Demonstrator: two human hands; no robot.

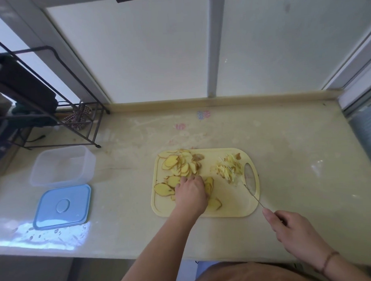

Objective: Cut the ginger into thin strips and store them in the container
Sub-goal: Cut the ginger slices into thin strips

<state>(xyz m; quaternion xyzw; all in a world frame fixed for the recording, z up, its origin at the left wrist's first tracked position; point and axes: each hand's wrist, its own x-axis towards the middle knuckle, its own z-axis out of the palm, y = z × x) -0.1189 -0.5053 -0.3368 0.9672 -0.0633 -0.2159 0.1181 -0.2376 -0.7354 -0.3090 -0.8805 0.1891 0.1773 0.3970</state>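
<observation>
Counter [286, 158] of pale stone runs beneath a frosted window, bearing a yellow cutting board [229, 206] near the middle of its front edge. Toward the left edge stand a clear container [62, 165], open, and just in front of it a blue lid [63, 206] lying flat. Ginger slices [181, 165] cover the board's left half; a heap of ginger strips [228, 169] lies by its right handle hole. The left hand [190, 192] rests on the slices, fingers [194, 179] curled down onto them. The right hand [292, 227], off the board's front right corner, grips a knife [250, 192], fingers wrapped round the handle, forefinger extended along it, the blade reaching to the strips.
</observation>
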